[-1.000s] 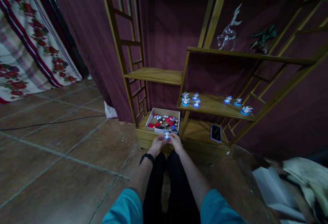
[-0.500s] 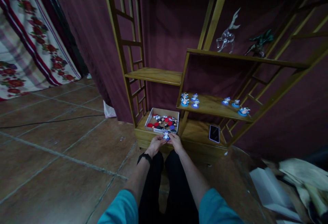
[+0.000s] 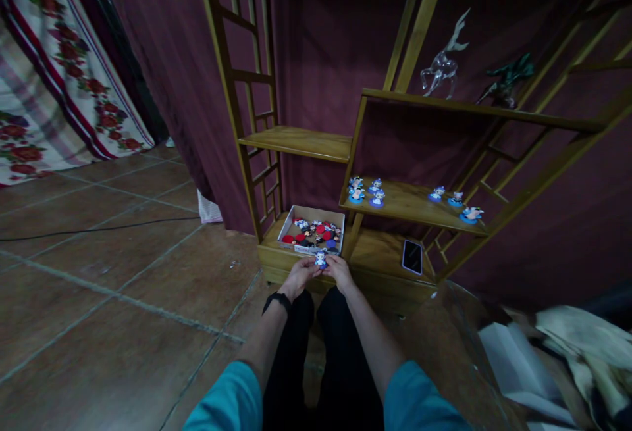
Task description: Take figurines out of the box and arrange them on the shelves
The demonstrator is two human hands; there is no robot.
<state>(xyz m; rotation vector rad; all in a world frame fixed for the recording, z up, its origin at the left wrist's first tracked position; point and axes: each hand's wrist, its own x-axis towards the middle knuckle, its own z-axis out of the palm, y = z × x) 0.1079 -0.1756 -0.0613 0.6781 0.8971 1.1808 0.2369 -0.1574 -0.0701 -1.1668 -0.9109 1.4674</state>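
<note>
A small white and purple figurine (image 3: 320, 258) stands upright between my two hands, just in front of the box. My left hand (image 3: 300, 276) grips it from the left, and my right hand (image 3: 340, 271) has its fingers closed on the other side. Behind them, a shallow cardboard box (image 3: 287, 224) on the bottom shelf holds several figurines, many with red or dark bases, lying jumbled. On the middle shelf (image 3: 405, 204), several figurines (image 3: 376, 198) stand grouped at the left. A few more figurines (image 3: 437, 193) are toward its right end.
A phone (image 3: 412, 256) lies on the lower shelf at right. A clear deer ornament (image 3: 441, 69) and a dark green ornament (image 3: 508, 81) stand on the upper shelf. A white box (image 3: 518, 365) and pale cloth (image 3: 587, 339) are on the floor at right. A cable (image 3: 99, 228) crosses the tiles.
The view has shifted very slightly. Both hands stay on the figurine in front of the box, with almost no movement.
</note>
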